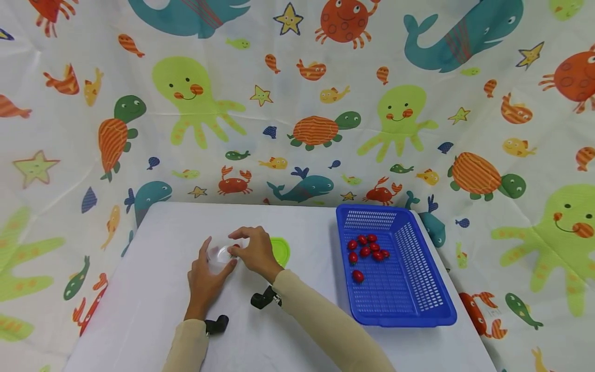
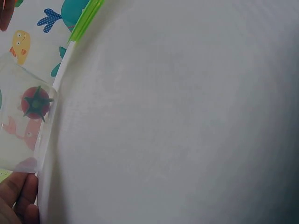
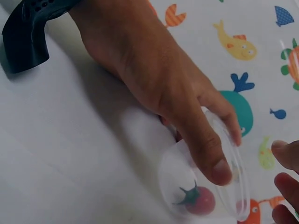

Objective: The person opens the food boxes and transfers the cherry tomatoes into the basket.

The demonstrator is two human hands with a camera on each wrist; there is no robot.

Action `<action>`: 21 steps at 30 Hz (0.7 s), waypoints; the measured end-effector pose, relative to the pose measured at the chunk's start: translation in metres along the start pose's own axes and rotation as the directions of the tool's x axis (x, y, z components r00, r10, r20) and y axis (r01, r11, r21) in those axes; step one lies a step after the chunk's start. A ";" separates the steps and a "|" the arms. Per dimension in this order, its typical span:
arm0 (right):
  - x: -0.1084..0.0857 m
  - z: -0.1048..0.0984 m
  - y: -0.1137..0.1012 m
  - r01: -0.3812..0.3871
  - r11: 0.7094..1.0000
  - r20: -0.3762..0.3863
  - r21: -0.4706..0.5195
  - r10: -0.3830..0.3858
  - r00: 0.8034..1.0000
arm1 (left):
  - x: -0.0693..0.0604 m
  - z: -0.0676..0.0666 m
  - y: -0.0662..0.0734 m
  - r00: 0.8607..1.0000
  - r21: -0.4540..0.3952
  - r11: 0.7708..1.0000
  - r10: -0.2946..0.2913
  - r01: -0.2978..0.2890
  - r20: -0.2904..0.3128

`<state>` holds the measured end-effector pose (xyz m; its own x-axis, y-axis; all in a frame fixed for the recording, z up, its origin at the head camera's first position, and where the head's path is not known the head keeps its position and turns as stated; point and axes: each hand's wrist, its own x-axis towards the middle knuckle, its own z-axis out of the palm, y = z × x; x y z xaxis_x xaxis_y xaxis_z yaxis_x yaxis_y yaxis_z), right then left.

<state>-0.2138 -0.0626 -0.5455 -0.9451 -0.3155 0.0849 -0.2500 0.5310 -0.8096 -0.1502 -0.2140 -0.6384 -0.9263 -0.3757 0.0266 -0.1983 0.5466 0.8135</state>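
Observation:
A small clear plastic cup (image 1: 217,257) stands on the table's left half. My left hand (image 1: 204,281) holds it, the thumb on one side and the fingers on the other, as the right wrist view shows (image 3: 154,74). One cherry tomato (image 2: 35,102) with a green stem lies near the cup's bottom. My right hand (image 1: 255,253) is over the cup's right rim, thumb and fingers apart, with a spot of red between them in the head view. Its fingertips (image 3: 287,186) hang beside the rim in the right wrist view, no tomato visible between them.
A flat round lime-green piece (image 1: 281,251) lies right of the cup, partly behind my right hand. Farther right, a blue plastic basket (image 1: 404,320) holds several cherry tomatoes (image 1: 364,251) on its left side. A patterned cloth (image 1: 297,103) hangs behind the white table (image 1: 302,222).

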 end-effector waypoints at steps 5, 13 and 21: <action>0.001 0.003 0.001 -0.007 1.000 0.008 -0.017 0.007 1.000 | 0.001 0.000 0.000 1.000 0.002 1.000 0.012 -0.012 -0.006; 0.003 0.009 0.003 -0.038 0.996 -0.002 -0.081 0.038 0.999 | 0.001 0.000 -0.001 1.000 0.007 1.000 0.023 -0.023 -0.018; 0.004 0.020 0.010 -0.040 0.983 -0.027 -0.178 0.036 0.999 | 0.000 0.001 -0.001 1.000 0.004 1.000 0.023 -0.023 -0.015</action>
<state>-0.2156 -0.0740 -0.5648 -0.9588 -0.2750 0.0716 -0.2455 0.6750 -0.6958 -0.1501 -0.2140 -0.6394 -0.9258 -0.3742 0.0538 -0.1785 0.5582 0.8103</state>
